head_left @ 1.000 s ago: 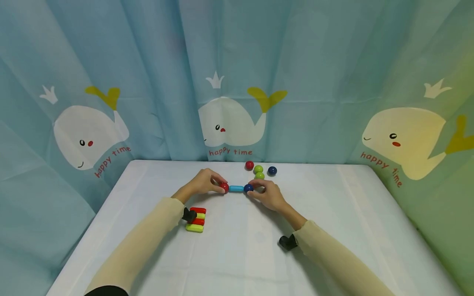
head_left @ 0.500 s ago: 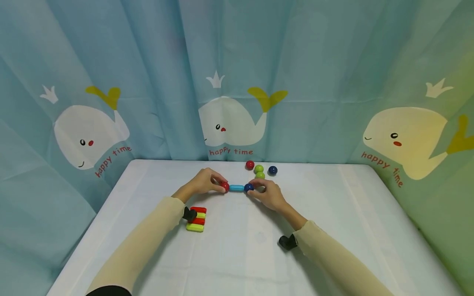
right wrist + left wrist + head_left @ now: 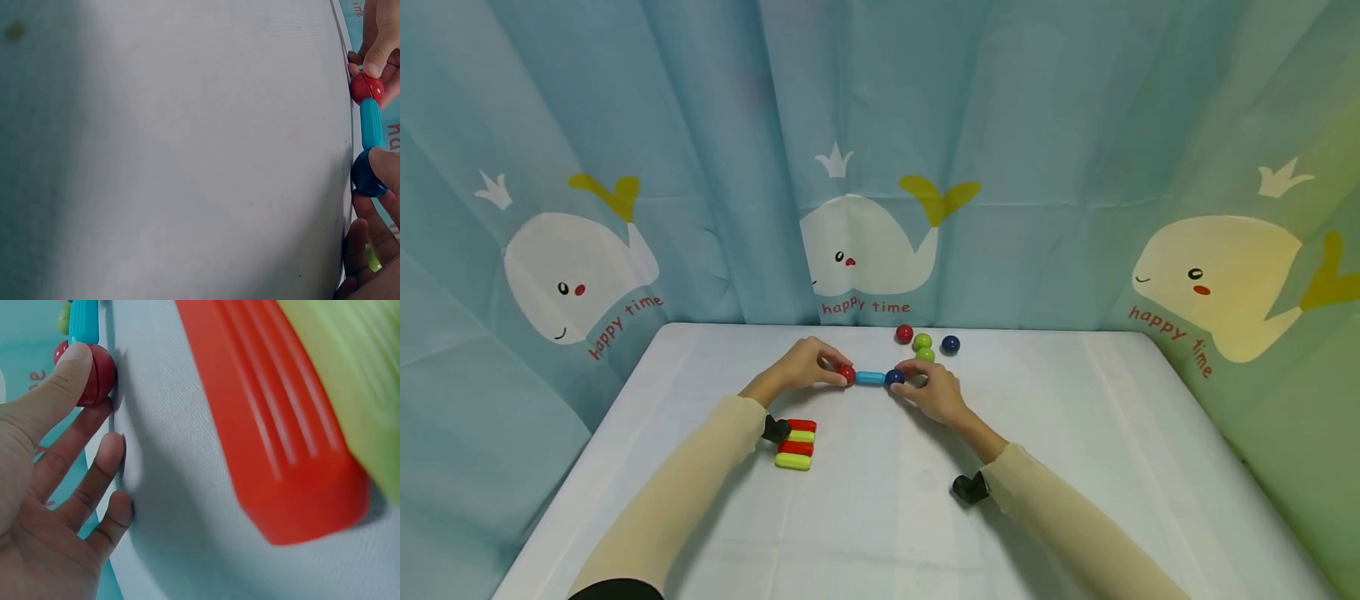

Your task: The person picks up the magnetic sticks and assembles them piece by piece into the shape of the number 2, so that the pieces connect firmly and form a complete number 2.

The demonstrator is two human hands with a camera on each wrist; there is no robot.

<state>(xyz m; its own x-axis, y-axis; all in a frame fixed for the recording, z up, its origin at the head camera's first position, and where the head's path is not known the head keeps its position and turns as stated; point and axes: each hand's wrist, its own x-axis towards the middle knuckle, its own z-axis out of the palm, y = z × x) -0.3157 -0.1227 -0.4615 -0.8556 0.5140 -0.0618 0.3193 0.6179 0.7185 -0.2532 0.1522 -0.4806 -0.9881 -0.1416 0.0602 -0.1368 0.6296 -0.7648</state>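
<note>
A short light-blue ribbed rod (image 3: 870, 378) lies lengthwise between two balls, its ends against them. My left hand (image 3: 807, 364) pinches the red ball (image 3: 102, 374) at the rod's left end between thumb and index finger, the other fingers spread near the tabletop. At the opposite end my right hand (image 3: 934, 392) pinches the dark blue ball (image 3: 366, 175) with thumb and fingertips. Balls and rod form one straight row, close over the white table. Part of each ball is covered by the fingers.
Behind the hands are another red ball (image 3: 905, 334), two green balls (image 3: 922, 342) and a second dark blue ball (image 3: 951, 344). Red rods (image 3: 796, 448) and yellow-green rods (image 3: 793, 462) lie side by side near the left wrist. A whale-print curtain (image 3: 1022, 167) hangs behind the table (image 3: 880, 517).
Both hands, with the red ball, rod and dark blue ball between them, have shifted slightly left and a little away from me. The grips look the same.
</note>
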